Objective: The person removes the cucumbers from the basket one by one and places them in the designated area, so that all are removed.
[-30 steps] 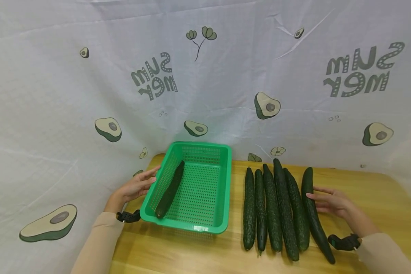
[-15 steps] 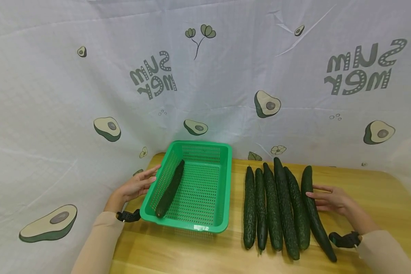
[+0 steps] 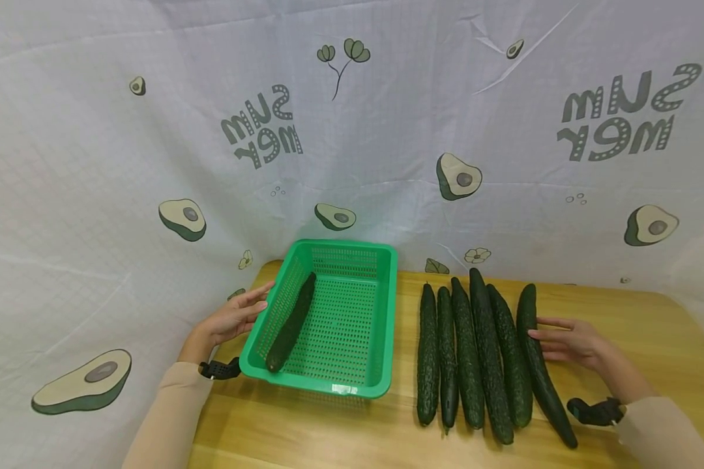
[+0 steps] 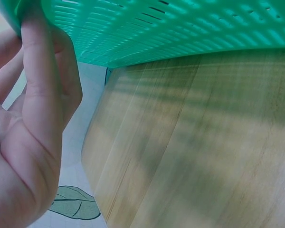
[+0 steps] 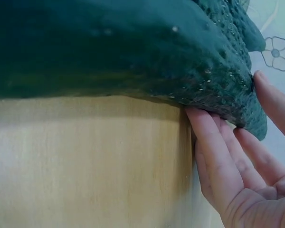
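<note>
A green plastic basket (image 3: 387,326) stands on the left part of the table with one cucumber (image 3: 292,322) lying along its left side. My left hand (image 3: 231,320) is at the basket's left rim, its extended fingertips touching the rim from outside. In the left wrist view, fingers (image 4: 38,71) reach up to the rim. On the right, several dark green cucumbers lie side by side. My right hand (image 3: 572,342) pinches the rightmost, curved cucumber (image 3: 541,371), thumb on its upper surface. The right wrist view shows fingers (image 5: 211,142) along its lower side.
A wooden table (image 3: 622,312) carries everything. The row of other cucumbers (image 3: 466,355) lies between the basket and the curved one. Behind and to the left hangs a white cloth (image 3: 375,169) printed with avocados. Black wrist cameras sit on both wrists.
The head view has shifted very slightly. Both hands, the basket and the cucumbers stay as they were.
</note>
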Available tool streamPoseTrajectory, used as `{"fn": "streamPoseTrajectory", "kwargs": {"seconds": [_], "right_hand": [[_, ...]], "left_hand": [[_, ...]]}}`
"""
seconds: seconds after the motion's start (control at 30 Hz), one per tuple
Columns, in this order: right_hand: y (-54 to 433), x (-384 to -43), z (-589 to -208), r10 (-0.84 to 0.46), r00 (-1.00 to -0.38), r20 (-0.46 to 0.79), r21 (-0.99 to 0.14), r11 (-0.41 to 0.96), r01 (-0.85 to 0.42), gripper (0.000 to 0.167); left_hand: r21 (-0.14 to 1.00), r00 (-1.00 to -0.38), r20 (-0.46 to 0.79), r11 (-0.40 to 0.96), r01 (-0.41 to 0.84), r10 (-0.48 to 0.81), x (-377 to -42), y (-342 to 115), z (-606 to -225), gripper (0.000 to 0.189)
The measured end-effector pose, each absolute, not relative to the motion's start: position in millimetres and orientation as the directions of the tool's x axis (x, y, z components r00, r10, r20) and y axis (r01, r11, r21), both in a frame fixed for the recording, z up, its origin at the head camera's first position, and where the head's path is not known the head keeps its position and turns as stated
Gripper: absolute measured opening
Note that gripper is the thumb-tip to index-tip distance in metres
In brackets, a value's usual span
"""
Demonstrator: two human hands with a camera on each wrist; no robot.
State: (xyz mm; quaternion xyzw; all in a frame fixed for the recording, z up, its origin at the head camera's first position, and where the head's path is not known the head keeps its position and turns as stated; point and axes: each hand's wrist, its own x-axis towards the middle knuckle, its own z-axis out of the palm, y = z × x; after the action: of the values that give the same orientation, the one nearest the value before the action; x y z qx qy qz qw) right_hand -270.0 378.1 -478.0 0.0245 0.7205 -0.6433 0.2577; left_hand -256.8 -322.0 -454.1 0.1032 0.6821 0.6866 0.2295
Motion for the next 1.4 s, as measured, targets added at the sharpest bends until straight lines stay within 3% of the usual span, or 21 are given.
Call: {"fn": "streamPoseTrajectory", "kwargs": {"seconds": [0.1, 0.3, 0.8, 1.23, 1.4], "right_hand": [[379.5, -270.0, -477.4, -0.311, -0.862, -0.4, -0.917, 0.141, 0.374, 0.022], [379.7, -271.1, -475.5, -0.316, -0.865, -0.39, -0.92, 0.153, 0.36, 0.022], [376.7, -271.6, -469.9, -0.249, -0.875, -0.415, -0.898, 0.265, 0.35, 0.058], [382.4, -277.7, -466.6, -0.28, -0.855, -0.437, -0.891, 0.263, 0.37, 0.064], [379.5, -286.0, -453.1, -0.26, -0.885, -0.386, -0.91, 0.263, 0.32, 0.067]], "left_hand": [[0.985, -0.869, -0.168, 0.035, -0.171, 0.465, -256.7, -322.2, -454.2, 0.06], [0.985, -0.872, -0.166, 0.034, -0.169, 0.46, -256.6, -322.6, -454.0, 0.061], [0.984, -0.88, -0.174, 0.048, -0.17, 0.441, -255.8, -323.1, -453.4, 0.061], [0.984, -0.88, -0.173, 0.048, -0.169, 0.442, -257.3, -323.8, -455.1, 0.061], [0.984, -0.88, -0.178, 0.055, -0.171, 0.44, -256.8, -323.1, -454.2, 0.062]]}}
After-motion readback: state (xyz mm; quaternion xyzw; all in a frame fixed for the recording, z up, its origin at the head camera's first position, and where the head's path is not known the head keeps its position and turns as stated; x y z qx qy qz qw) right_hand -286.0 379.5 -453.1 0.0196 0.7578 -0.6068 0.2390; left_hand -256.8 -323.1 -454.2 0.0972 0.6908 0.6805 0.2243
